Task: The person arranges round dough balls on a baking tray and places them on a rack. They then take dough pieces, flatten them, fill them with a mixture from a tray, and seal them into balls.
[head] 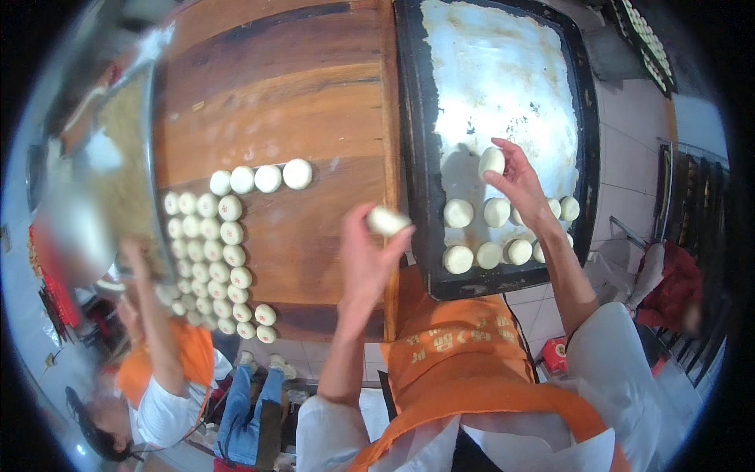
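Observation:
My left hand [371,259] holds a round white dough cake [387,221], blurred, above the right edge of the wooden table [307,94]. Between the thumb and fingers of my right hand [519,177] another pale dough cake [492,163] stands on its edge over the black-rimmed metal baking tray [507,71]. Two rows of dough cakes [459,213] lie along the tray's near end, partly hidden by my right forearm. On the table, rows of cakes with red stamps [219,271] sit at the left, and a short row of unmarked-looking cakes [268,178] lies above them.
A co-worker in an orange apron [165,360] reaches toward a metal-rimmed tray [127,147] at the table's left side. Another person in dark red [672,289] is at the far right, near a rack [696,194]. A filled tray [646,47] stands at upper right.

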Demonstrator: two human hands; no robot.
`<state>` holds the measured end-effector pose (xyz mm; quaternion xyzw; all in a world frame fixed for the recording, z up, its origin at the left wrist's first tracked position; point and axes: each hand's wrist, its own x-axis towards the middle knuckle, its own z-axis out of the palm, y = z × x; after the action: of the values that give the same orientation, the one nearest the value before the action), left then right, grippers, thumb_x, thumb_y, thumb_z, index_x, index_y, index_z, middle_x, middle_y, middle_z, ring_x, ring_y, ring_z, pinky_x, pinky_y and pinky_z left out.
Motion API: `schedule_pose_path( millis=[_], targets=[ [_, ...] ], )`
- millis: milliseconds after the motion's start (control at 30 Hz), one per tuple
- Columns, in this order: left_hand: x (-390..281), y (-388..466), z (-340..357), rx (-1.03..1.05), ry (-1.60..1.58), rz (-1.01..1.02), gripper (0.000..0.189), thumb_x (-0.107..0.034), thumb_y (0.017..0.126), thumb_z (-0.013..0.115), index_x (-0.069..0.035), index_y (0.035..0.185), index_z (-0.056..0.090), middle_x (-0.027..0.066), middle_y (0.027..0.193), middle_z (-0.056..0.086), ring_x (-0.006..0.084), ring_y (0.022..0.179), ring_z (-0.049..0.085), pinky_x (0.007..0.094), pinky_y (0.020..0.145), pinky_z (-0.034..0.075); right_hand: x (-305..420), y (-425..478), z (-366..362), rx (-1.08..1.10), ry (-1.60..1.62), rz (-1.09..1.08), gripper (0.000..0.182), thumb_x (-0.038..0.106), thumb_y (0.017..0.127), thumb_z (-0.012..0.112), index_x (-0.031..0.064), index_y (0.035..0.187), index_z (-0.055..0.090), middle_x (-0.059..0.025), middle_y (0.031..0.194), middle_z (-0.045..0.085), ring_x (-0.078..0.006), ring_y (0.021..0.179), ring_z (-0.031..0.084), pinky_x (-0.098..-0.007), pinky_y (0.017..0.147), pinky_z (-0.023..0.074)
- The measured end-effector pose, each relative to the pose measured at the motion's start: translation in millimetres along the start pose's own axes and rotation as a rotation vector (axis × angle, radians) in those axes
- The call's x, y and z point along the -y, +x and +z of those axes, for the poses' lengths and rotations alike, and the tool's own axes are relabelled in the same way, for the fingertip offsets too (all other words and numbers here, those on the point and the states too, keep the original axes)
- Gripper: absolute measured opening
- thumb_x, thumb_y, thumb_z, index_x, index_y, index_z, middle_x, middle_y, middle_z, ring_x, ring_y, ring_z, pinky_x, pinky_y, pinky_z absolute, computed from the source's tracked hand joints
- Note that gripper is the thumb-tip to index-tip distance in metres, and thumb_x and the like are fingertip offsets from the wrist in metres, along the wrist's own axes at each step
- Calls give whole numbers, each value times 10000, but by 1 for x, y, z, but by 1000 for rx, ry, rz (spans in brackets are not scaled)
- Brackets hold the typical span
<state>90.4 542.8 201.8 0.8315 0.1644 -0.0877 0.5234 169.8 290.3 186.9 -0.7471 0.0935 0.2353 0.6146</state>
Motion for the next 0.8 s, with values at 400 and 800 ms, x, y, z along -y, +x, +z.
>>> schedule_pose_path(
  millis=[400,800],
  targets=[
    [-25,66,142,55,549,441,528,-51,665,700,23,1145,492,186,1122,492,343,1064,486,395,903,409,-66,9,-39,-213,-795,-334,610,148,717,716,48,1246,428,-162,1219,475,-328,1129,420,-423,946,332],
    [-13,33,101,-242,321,615,294,-55,751,529,15,1037,542,177,1102,529,331,1094,479,431,973,365,-58,14,-41,-201,-851,-424,470,180,851,618,11,1255,449,-143,1284,450,-258,1200,404,-378,1001,316]
  ],
)
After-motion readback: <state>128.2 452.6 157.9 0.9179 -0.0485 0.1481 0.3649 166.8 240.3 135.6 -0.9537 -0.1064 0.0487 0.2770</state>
